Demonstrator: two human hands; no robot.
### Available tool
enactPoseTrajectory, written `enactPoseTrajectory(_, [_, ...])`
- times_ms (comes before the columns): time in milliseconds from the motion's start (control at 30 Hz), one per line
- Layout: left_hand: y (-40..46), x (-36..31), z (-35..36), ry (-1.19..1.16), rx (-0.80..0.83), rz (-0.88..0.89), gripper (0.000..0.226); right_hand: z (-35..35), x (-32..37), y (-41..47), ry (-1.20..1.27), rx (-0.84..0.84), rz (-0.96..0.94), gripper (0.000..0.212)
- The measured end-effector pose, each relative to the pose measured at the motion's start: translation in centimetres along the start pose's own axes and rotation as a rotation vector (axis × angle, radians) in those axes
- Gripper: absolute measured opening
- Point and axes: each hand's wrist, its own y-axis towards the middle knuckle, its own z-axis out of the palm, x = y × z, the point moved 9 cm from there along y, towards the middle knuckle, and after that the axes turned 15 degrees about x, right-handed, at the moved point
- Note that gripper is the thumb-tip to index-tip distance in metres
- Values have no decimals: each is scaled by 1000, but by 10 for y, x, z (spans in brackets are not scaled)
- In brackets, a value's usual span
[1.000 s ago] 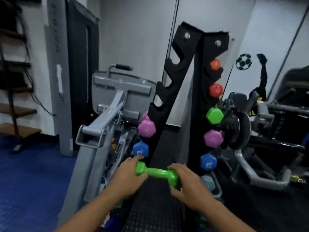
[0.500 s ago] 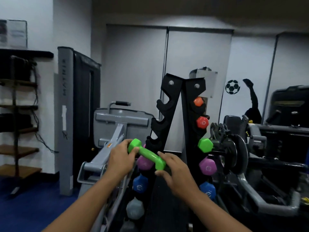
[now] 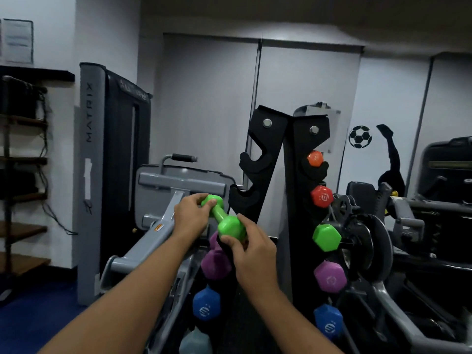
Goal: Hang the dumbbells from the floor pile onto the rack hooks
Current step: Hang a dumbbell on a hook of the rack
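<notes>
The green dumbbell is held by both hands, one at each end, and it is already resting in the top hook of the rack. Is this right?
Not quite. In the head view the green dumbbell, held by the left hand and right hand, is not in the rack's top hook, which is empty.

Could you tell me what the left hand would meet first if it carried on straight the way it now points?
Probably the rack's left post: the left hand, holding the green dumbbell, points at its empty hooks, though depth is unclear.

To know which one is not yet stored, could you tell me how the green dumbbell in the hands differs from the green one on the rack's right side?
The held green dumbbell is gripped at its ends by the left hand and right hand, tilted; the racked green dumbbell sits in the rack, showing only one hexagonal end. Both share the same bright green.
</notes>
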Motion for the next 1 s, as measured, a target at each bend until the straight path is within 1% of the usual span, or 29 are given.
enactPoseTrajectory(167, [35,11,20,-87,26,-1,34,11,-14,10,63,-90,65,49])
enactPoseTrajectory(233, [50,19,36,-114,104,4,33,14,-20,10,69,-113,87,42])
enactPoseTrajectory(333, [65,26,65,-149,279,28,32,16,-22,9,88,-146,130,30])
enactPoseTrajectory(433, [62,23,83,-243,421,-9,29,12,-27,9,113,-167,156,25])
enactPoseTrajectory(533, [54,24,86,-316,466,-31,30,11,-32,10,178,-162,198,22])
enactPoseTrajectory(600, [48,22,88,-344,521,-45,30,10,-30,12,153,-136,198,20])
enactPoseTrajectory(667, [44,20,89,-300,571,-42,35,9,-26,14,117,-105,182,19])
enactPoseTrajectory(733, [37,19,82,-228,574,-27,41,5,-22,15,59,-62,152,20])
enactPoseTrajectory(800, [31,15,72,-113,552,13,43,1,-17,16,-21,-12,119,25])
enactPoseTrajectory(900, [11,-3,51,171,493,122,44,-5,-13,19,-110,71,89,31])
enactPoseTrajectory(1000, [-16,-19,35,306,445,184,44,-10,-8,17,-182,153,90,34])
